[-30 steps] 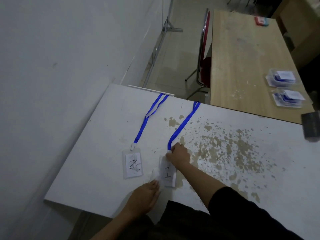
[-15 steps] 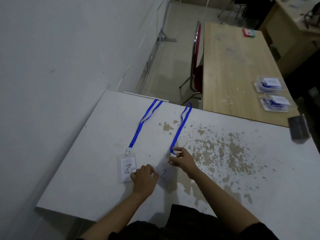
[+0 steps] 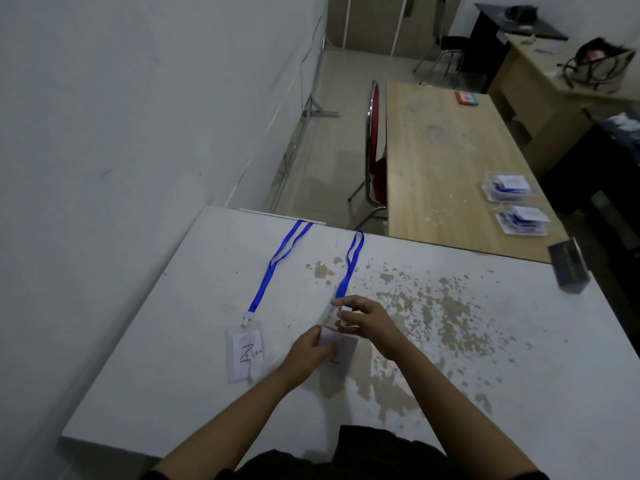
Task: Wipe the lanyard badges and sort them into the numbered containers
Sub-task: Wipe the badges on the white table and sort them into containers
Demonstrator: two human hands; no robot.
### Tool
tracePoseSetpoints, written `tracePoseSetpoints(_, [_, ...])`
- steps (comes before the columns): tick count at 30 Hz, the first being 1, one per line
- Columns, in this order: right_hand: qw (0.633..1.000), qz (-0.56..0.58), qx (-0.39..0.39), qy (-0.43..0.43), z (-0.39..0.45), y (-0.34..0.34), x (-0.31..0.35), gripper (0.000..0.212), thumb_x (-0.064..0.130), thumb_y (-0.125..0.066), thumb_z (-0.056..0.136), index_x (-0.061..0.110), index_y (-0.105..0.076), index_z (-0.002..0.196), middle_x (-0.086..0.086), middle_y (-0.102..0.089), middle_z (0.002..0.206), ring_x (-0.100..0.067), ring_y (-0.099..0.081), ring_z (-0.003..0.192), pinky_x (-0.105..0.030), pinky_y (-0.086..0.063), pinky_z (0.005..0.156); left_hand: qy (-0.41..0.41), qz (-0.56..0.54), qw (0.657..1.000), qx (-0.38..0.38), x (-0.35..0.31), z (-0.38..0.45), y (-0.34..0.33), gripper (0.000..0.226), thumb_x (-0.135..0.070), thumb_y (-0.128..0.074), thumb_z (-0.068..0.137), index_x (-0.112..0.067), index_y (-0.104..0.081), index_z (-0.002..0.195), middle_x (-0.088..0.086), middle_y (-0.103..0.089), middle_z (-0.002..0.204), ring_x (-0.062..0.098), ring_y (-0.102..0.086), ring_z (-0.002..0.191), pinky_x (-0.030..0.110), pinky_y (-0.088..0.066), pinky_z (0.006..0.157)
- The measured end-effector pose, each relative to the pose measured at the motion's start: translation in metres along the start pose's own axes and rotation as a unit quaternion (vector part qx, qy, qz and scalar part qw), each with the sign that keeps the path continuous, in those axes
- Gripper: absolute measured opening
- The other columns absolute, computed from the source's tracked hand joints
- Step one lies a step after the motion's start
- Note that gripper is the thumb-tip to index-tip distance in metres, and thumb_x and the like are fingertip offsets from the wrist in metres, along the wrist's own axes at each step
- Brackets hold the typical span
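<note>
Pinching a clear badge (image 3: 337, 336) on its blue strap (image 3: 349, 268), both hands (image 3: 332, 337) lift its top.

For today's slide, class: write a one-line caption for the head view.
Both hands, left hand and right hand, hold one badge on the white table; the badge marked 2 lies beside it.

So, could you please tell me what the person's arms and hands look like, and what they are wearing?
Both forearms are bare from the bottom edge of the picture up to the hands. The left hand and right hand wear no gloves, and no rings, watch or bracelets show. No sleeve cuffs are in view. Dark clothing shows between the arms at the bottom edge.
</note>
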State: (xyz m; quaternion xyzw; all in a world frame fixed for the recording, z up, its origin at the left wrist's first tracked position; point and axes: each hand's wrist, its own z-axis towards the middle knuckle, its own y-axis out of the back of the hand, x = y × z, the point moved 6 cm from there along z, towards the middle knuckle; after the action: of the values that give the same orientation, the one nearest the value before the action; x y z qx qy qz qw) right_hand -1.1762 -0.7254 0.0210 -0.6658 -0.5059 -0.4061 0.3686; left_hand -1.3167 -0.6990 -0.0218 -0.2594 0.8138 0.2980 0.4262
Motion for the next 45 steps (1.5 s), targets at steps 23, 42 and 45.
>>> tracePoseSetpoints(23, [0.999, 0.029, 0.019, -0.042, -0.035, -0.007, 0.012, 0.096, 0.068, 0.001, 0.091, 0.006, -0.071, 0.108, -0.014, -0.073, 0.109, -0.028, -0.07, 0.103, -0.03, -0.051, 0.089, -0.117, -0.276, 0.94, -0.161, -0.096, -0.02, 0.061, 0.012, -0.033, -0.057, 0.093, -0.032, -0.064, 0.104, -0.009, -0.07, 0.107, 0.02, -0.063, 0.108, 0.041, -0.053, 0.094])
tracePoseSetpoints(42, [0.99, -0.122, 0.043, 0.06, -0.071, -0.03, 0.005, 0.019, 0.021, -0.049, 0.1, 0.005, -0.057, 0.104, 0.002, -0.071, 0.085, -0.012, -0.067, 0.082, -0.027, -0.053, 0.081, -0.13, -0.276, 0.92, -0.246, -0.134, -0.031, 0.107, 0.027, -0.03, -0.049, 0.1, -0.017, -0.058, 0.121, 0.008, -0.063, 0.12, 0.03, -0.059, 0.111, 0.054, -0.05, 0.097])
tracePoseSetpoints(45, [0.996, 0.062, 0.065, 0.018, -0.075, -0.033, 0.003, 0.033, 0.027, -0.044, 0.101, -0.002, -0.059, 0.11, -0.002, -0.039, 0.062, -0.016, -0.035, 0.052, -0.029, -0.044, 0.062, -0.121, -0.281, 0.917, -0.257, -0.133, -0.029, 0.113, 0.02, -0.032, -0.049, 0.1, -0.023, -0.058, 0.115, 0.005, -0.063, 0.119, 0.027, -0.059, 0.109, 0.05, -0.052, 0.096])
